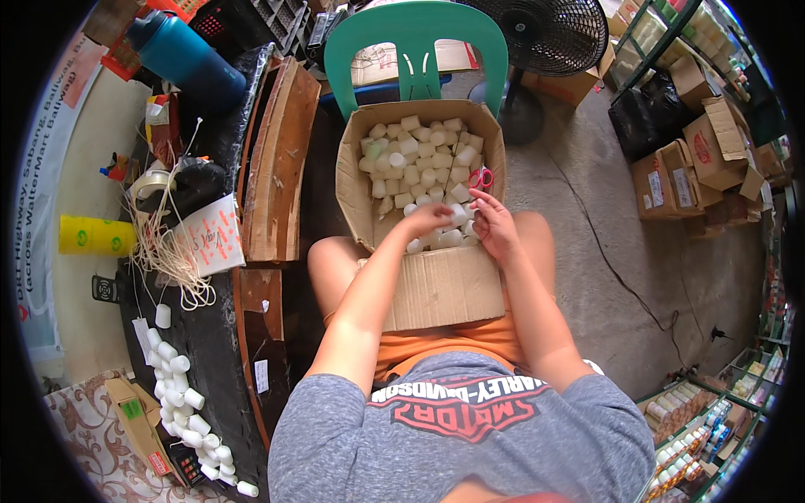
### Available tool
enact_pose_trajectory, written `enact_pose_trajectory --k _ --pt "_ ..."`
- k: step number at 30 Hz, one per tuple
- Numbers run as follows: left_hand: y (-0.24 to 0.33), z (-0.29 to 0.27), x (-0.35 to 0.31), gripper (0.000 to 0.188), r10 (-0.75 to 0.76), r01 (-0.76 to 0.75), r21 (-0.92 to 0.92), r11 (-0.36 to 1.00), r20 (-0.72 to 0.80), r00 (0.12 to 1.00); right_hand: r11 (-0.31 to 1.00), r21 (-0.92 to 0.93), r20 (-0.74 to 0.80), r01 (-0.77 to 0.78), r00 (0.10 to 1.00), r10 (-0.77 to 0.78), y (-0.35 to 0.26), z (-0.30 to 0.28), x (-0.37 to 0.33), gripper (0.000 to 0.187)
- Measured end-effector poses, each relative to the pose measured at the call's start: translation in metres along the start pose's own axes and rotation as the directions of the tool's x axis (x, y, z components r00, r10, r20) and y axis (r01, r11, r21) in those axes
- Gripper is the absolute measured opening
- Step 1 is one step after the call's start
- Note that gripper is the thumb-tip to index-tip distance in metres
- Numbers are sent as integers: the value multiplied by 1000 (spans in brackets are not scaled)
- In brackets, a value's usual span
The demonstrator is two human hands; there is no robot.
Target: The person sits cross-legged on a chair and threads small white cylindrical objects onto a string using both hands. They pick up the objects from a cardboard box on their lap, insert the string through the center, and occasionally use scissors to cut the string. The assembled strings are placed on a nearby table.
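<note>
- Black table (214, 339), left of frame: teal bottle (191, 67) upper left, tangled white cord (172, 256) mid-left, patterned white packet (216, 239) beside it, strand of white pieces (180, 394) lower left.
- Cardboard box (352, 197), center, before green chair (356, 46); seat hidden. Inside: loose white pieces (411, 159) heaped, pink-handled scissors (480, 178) near right wall.
- Grey concrete floor (579, 251), right of center: fan base (521, 121), black cable (602, 259), stacked cartons (662, 184) toward right edge.

A wide fisheye view is taken from head height, aimed steeply down from above and behind the left hand (431, 219) and right hand (496, 226). Both are shown at middle range; the shirt (453, 444) is caught much nearer, a chair (417, 25) beyond them.
</note>
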State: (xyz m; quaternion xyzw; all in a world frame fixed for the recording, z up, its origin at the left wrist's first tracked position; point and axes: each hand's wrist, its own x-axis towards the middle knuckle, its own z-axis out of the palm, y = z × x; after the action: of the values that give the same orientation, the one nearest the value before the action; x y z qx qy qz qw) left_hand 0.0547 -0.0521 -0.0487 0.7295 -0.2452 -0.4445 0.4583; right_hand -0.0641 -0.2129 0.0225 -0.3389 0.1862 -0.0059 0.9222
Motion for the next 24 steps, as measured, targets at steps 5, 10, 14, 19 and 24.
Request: enact_pose_trajectory --k 5,10,14,19,24 --pt "-27 -26 7 37 -13 380 376 845 -697 717 969 -227 -2 95 995 -98 2 15 -3 40" --pt "-63 -27 -10 35 201 332 734 593 -534 821 933 -360 41 -22 998 40 4 13 2 28" --pt "-39 -25 -11 32 225 329 823 462 -468 854 856 -512 -35 -72 997 63 12 14 6 18" --pt "-29 -30 -17 31 25 404 705 583 -512 858 762 -645 -49 66 991 -127 25 10 10 11" --pt "-33 -28 -11 45 -124 322 73 944 -825 552 734 -660 42 159 984 -175 25 20 4 17"
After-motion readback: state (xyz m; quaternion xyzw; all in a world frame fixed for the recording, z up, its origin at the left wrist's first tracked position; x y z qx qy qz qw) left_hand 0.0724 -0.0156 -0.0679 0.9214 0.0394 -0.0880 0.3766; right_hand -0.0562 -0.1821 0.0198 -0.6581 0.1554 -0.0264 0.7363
